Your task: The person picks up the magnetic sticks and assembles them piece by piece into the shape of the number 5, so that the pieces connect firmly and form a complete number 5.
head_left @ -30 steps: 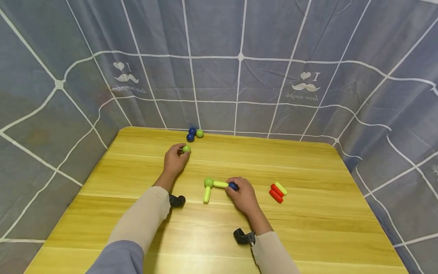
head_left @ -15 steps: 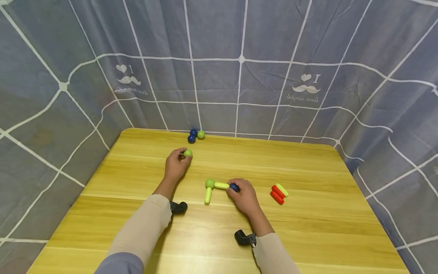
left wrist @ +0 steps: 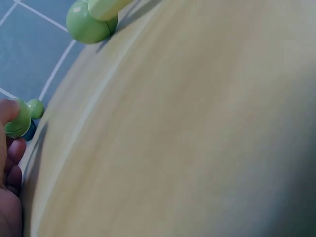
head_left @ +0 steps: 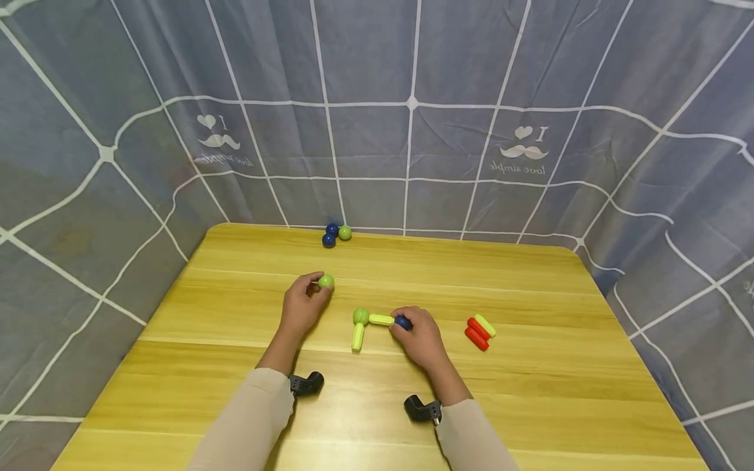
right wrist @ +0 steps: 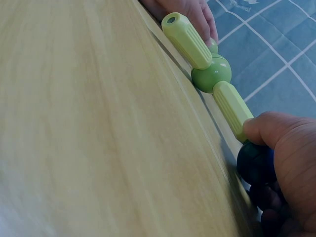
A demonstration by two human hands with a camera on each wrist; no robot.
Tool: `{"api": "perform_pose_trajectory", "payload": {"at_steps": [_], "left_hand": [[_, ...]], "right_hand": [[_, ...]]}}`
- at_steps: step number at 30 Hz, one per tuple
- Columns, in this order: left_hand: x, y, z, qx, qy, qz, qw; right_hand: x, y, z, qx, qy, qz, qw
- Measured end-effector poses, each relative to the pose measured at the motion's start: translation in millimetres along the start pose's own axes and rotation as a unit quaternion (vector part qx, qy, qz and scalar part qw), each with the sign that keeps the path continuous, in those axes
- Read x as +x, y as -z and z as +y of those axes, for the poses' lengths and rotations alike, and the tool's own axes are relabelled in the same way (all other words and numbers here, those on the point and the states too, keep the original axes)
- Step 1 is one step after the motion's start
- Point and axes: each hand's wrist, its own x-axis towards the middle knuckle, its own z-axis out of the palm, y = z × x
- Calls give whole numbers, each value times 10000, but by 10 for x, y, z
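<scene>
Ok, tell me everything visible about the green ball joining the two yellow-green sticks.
The green ball is round and glossy, plastic by its look, with a thin line across it. It appears to rest on the table, forming the corner of an L: one yellow-green stick meets it on the side nearer the person, a second stick on its right. Neither the left hand nor the right hand touches it.

1. Table [head_left: 530, 294]: yellow wood grain, rounded far corners.
2. Grey-blue fabric [head_left: 368, 140]: hangs behind the table and to its left and right, ruled with white lines [head_left: 412, 103].
3. Moustache prints [head_left: 523, 152]: beyond the table's far edge.
4. Pale sheen [head_left: 347, 432]: near part of the table.
</scene>
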Motion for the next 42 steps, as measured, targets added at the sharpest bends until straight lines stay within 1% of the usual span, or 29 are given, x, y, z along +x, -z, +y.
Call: {"api": "perform_pose_trajectory", "payload": {"at_steps": [6, 13, 18, 21, 26, 31, 33, 35, 37, 40, 42], "left_hand": [[-161, 50, 13, -90, -119, -166, 9998], [-466, 115, 43, -122, -146, -444, 9988], [-618, 140, 88, -138, -262, -499, 9983], [-679, 148, 116, -184, -304, -526, 9980], [-769, 147, 144, -229, -375, -699, 9966], [-840, 141, 141, -278, -573, -876, 9941], [-854, 139, 139, -276, -675, -944, 9929], [-866, 137, 143, -248, -710, -1008, 9921], [-877, 133, 152, -195, -673, -1085, 9916], [-902, 133, 180, -104, -494, -1270, 9906], [-916, 133, 189, -61, -490, -1389, 9891]], "right_hand": [[-8, -15, 3, 3, 13, 33, 10000], [-35, -31, 3, -7, -44, -40, 10000], [-42, -19, -9, 8, -65, 23, 10000], [-33, -14, -14, 4, -37, 19, 10000], [-22, -14, -11, -25, -48, -7, 10000], [-15, -17, 0, -88, -32, -17, 10000], [-11, -16, 1, -112, -18, -14, 9999], [-7, -13, 2, -126, -13, -14, 9999], [-5, -11, -1, -104, -3, -4, 9999], [-7, -9, -3, -92, -4, -3, 10000], [-11, -10, -4, -77, 3, -2, 10000]]}}
